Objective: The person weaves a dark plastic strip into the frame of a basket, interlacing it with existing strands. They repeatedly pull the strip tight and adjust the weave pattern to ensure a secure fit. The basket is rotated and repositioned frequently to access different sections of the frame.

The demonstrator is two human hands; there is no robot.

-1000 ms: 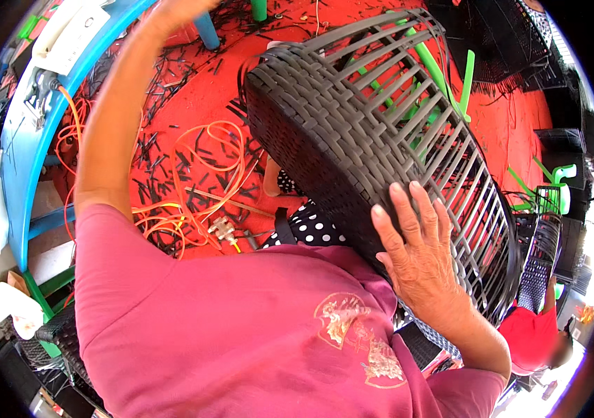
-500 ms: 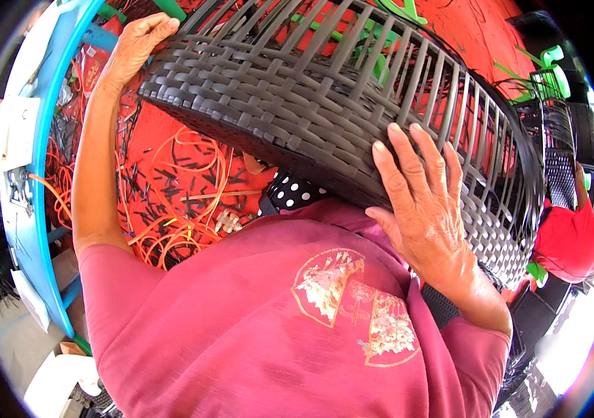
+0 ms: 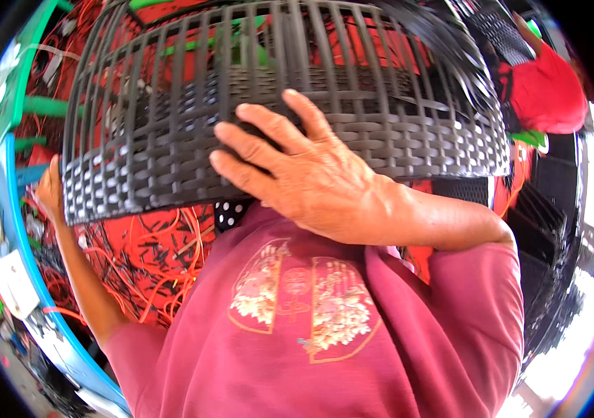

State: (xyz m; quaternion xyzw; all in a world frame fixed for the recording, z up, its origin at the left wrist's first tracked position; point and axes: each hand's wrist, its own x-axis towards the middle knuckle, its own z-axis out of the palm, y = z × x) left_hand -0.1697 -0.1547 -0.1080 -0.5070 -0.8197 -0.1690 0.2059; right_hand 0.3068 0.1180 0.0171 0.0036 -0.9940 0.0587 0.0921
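Note:
A large black wicker piece (image 3: 279,150), its strips woven tightly along the near edge and running bare as upright ribs beyond, spans the view before me. My left hand (image 3: 50,189) is at its left end, gripping the side; the fingertips are partly hidden. Flat against the woven band lies my right hand (image 3: 304,171), fingers spread, holding nothing. Loose black strips (image 3: 443,52) bunch at the far right of the piece. Dotted black-and-white cloth (image 3: 229,214) shows beneath its near edge.
Red floor (image 3: 147,240) is littered with short black scraps and tangled orange cord (image 3: 189,244). At left stands a blue-edged table (image 3: 14,202) with a green-edged one beyond it. A person in red (image 3: 544,90) is at the far right, near black woven pieces (image 3: 530,209).
The wicker piece has swung from a slant to nearly level across my front. My right hand has slid left along its weave; my left hand is lower and farther left.

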